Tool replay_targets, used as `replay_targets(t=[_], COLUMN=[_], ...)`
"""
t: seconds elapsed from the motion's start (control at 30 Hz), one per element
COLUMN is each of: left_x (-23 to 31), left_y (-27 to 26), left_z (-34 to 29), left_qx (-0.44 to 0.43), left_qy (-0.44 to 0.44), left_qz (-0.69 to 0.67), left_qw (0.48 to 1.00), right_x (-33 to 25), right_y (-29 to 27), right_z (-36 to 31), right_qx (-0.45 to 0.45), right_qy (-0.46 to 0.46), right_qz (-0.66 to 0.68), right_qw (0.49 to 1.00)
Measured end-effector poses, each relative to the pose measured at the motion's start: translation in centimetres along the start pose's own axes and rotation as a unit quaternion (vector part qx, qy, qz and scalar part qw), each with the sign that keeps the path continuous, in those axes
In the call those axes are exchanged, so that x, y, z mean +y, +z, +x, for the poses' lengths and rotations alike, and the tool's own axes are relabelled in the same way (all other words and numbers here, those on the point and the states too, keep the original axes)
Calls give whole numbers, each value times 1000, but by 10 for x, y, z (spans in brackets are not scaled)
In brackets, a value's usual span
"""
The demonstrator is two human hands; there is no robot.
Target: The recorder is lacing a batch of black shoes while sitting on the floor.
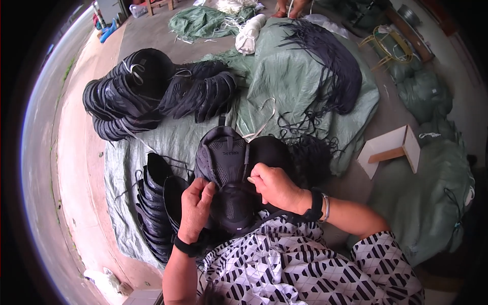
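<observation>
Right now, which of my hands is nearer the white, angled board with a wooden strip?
Your right hand, at the right side of the black mesh shoe upper, left of the board; your left hand is farther off, at the upper's left.

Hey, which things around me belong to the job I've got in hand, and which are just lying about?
Likely part of the job:
- black shoe upper, between your left hand and right hand
- stacked black pieces, probably
- dark cords, perhaps

Seemingly just lying about:
- white angled board
- blue object
- white bag
</observation>
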State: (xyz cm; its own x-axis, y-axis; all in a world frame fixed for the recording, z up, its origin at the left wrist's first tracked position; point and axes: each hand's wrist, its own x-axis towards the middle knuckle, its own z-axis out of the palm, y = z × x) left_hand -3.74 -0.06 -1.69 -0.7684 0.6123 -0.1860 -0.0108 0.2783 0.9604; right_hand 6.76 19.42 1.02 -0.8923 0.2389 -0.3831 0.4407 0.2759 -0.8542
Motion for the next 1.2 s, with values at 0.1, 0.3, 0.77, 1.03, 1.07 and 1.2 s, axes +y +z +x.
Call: replay_targets(t=[0.1, 0.3, 0.77, 1.03, 1.07, 1.2], left_x=[5, 9, 13, 8, 9, 31], left_y=[2, 2, 3, 3, 4, 4], left_z=[-3, -1, -1, 0, -1, 7], left_qx=[-7, -20, -10, -7, 0, 62], left_qy=[4, -14, -31, -25, -20, 203], left_qz=[-43, -33, -10, -44, -44, 321], left_qw=[999, 999, 999, 999, 999, 923], right_x=[19, 10, 16, 32, 31, -5], right_y=[6, -10, -9, 10, 9, -13], right_z=[3, 0, 4, 10, 10, 13], right_qx=[88, -3, -4, 140, 125, -25], right_qy=[-196, -33, -42, -294, -309, 25], right_qz=[-112, 34, 88, -196, -202, 47], right_qw=[970, 999, 995, 925, 921, 998])
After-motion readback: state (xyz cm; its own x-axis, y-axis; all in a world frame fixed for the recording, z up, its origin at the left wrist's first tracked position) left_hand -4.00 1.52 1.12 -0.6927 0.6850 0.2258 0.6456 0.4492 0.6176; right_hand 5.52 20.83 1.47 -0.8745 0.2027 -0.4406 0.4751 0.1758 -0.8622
